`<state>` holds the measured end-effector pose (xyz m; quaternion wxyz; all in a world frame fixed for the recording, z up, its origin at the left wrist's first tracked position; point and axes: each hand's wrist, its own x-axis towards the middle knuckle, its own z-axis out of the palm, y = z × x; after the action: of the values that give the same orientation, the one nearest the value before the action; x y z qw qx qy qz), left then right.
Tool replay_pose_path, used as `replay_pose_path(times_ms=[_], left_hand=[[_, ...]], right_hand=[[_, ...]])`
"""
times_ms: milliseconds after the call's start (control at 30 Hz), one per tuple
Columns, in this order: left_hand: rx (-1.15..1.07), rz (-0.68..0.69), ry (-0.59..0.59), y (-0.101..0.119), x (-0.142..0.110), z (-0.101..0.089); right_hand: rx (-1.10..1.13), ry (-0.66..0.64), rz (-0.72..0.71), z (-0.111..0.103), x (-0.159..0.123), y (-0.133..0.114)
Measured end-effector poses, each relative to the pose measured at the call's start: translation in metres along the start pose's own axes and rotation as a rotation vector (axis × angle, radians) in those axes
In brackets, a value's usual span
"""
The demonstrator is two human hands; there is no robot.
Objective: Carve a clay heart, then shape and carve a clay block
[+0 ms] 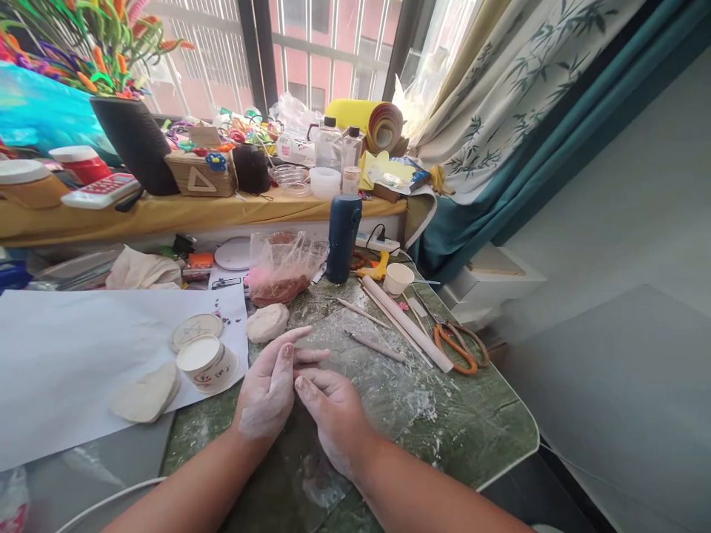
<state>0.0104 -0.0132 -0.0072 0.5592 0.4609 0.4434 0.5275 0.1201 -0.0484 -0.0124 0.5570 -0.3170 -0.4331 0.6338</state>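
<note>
Pale lump [267, 323] is placed on the worktop [483, 426], just beyond the left hand [267, 392], and could be dented if brushed by it. This hand is cupped against the right hand [334, 406]; whether anything is enclosed cannot be told.

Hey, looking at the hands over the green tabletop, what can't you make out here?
All in the head view:
- Anything between the left hand and right hand: their fingers and palms hide it.
- Part of the drawing on the round disc: the white tub covers it.
- The lettering on the white tub: too small and blurred.
- The rest of the crinkled plastic, lower left: cut off by the picture's edge.
</note>
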Motion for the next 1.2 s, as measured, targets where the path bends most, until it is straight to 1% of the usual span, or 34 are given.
replay_pose_path(times_ms=[67, 133, 167, 233, 267, 333, 400, 533, 600, 633, 700, 767, 800, 833, 900, 933, 1000, 1067, 1133, 1200], left_hand=[[-0.006, -0.046, 0.038, 0.002, 0.005, -0.001], [-0.015, -0.093, 0.073, 0.003, 0.010, -0.003], [-0.018, -0.113, 0.099, 0.004, 0.012, -0.004], [-0.010, -0.127, 0.175, 0.006, 0.015, -0.006], [0.005, -0.116, 0.206, 0.007, 0.015, -0.006], [0.056, -0.051, 0.247, 0.011, 0.014, -0.005], [0.107, 0.022, 0.260, 0.017, 0.013, -0.002], [0.039, 0.072, 0.203, 0.025, 0.010, 0.000], [0.045, 0.130, 0.174, 0.022, 0.009, -0.002], [0.090, 0.180, 0.166, 0.019, 0.008, -0.005], [0.228, 0.296, 0.151, 0.011, 0.008, -0.010], [0.448, 0.372, 0.049, 0.002, 0.010, -0.016], [0.610, 0.424, -0.063, -0.001, 0.012, -0.018], [0.746, 0.474, -0.136, -0.003, 0.014, -0.020], [0.915, 0.548, -0.223, -0.004, 0.017, -0.022], [0.949, 0.578, -0.240, -0.003, 0.018, -0.022], [0.947, 0.624, -0.261, -0.001, 0.016, -0.023], [0.876, 0.639, -0.269, -0.001, 0.013, -0.024], [0.747, 0.613, -0.226, -0.003, 0.012, -0.025], [0.601, 0.561, -0.136, -0.007, 0.013, -0.025]], right_hand=[[0.044, -0.068, 0.002, 0.001, 0.001, -0.002], [0.110, -0.092, 0.030, 0.002, 0.000, -0.001], [0.155, -0.083, 0.041, 0.003, 0.000, 0.002], [0.253, -0.026, 0.052, 0.005, -0.001, 0.008], [0.287, 0.014, 0.055, 0.005, -0.001, 0.010], [0.322, 0.073, 0.072, 0.006, -0.002, 0.013], [0.362, 0.080, 0.123, 0.006, -0.002, 0.013], [0.477, 0.108, 0.239, 0.006, 0.001, 0.011], [0.530, 0.125, 0.288, 0.005, 0.003, 0.011], [0.558, 0.136, 0.297, 0.005, 0.004, 0.011], [0.618, 0.168, 0.282, 0.005, 0.006, 0.010], [0.687, 0.190, 0.265, 0.004, 0.007, 0.008], [0.721, 0.183, 0.273, 0.003, 0.008, 0.007], [0.752, 0.166, 0.294, 0.002, 0.009, 0.006], [0.791, 0.129, 0.340, 0.000, 0.011, 0.005], [0.800, 0.117, 0.354, -0.001, 0.012, 0.005], [0.817, 0.143, 0.367, -0.003, 0.015, 0.006], [0.831, 0.227, 0.374, -0.006, 0.017, 0.005], [0.826, 0.296, 0.373, -0.010, 0.018, 0.001], [0.811, 0.294, 0.345, -0.016, 0.018, -0.004]])
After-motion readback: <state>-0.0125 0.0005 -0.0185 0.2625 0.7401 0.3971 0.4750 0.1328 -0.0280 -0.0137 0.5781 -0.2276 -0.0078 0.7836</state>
